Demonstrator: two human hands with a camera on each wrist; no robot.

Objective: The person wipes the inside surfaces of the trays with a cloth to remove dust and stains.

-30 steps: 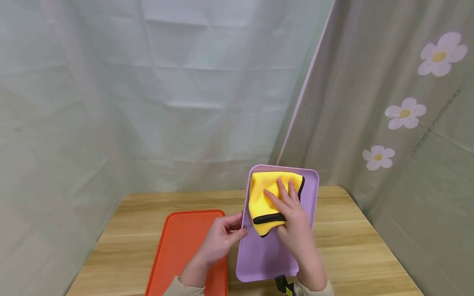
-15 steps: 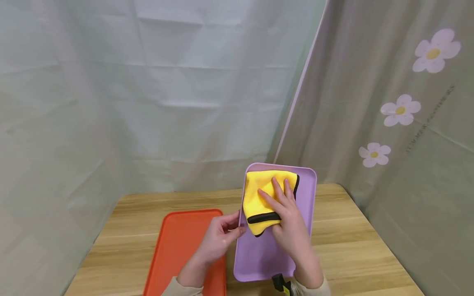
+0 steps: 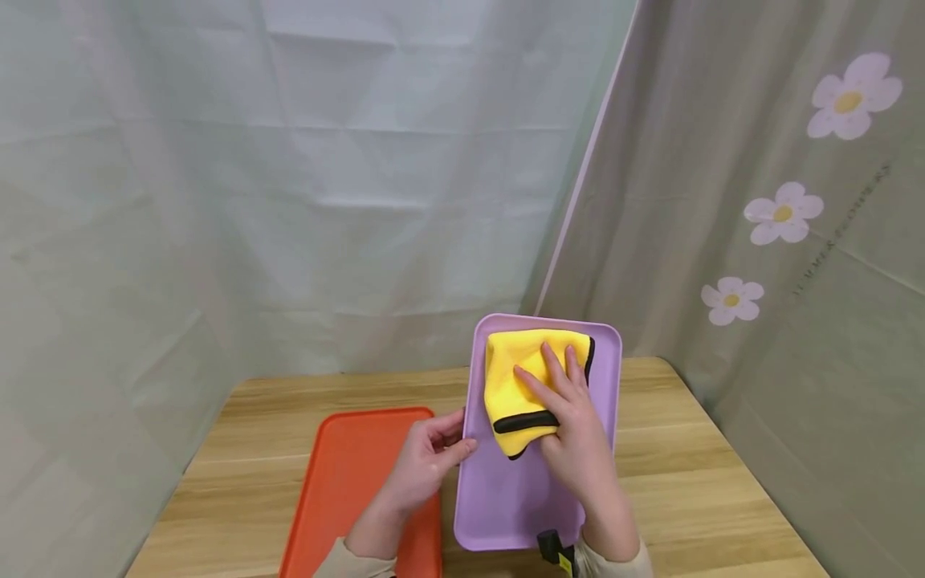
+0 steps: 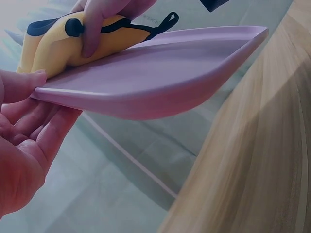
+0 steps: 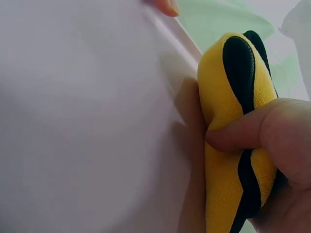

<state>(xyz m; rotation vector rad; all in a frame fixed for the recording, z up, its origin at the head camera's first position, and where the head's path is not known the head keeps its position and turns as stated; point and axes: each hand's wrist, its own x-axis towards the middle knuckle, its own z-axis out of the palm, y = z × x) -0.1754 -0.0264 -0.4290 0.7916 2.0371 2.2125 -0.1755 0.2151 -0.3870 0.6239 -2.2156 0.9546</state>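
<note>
A purple tray (image 3: 506, 498) is held up off the table, tilted in the left wrist view. My left hand (image 3: 426, 461) pinches its left rim, thumb (image 4: 22, 85) on top and fingers (image 4: 56, 131) underneath. On the tray's upper part lies a folded yellow cloth (image 3: 509, 369) with black edging. My right hand (image 3: 578, 441) grips this cloth against the tray, its fingers spread over the top. In the right wrist view the thumb (image 5: 235, 131) presses into the cloth's folded side. A black hanging loop (image 4: 167, 24) sticks out from the cloth in the left wrist view.
An orange-red tray (image 3: 361, 457) lies on the wooden table (image 3: 686, 474), left of the purple one and partly under my left forearm. Pale curtains (image 3: 376, 201) close in the back and sides, with printed flowers on the right. A black strap piece (image 3: 551, 547) shows at my right wrist.
The cloth under my right hand slides left to the tray's left rim, then back right, away from it. My left hand keeps its hold on the rim.
</note>
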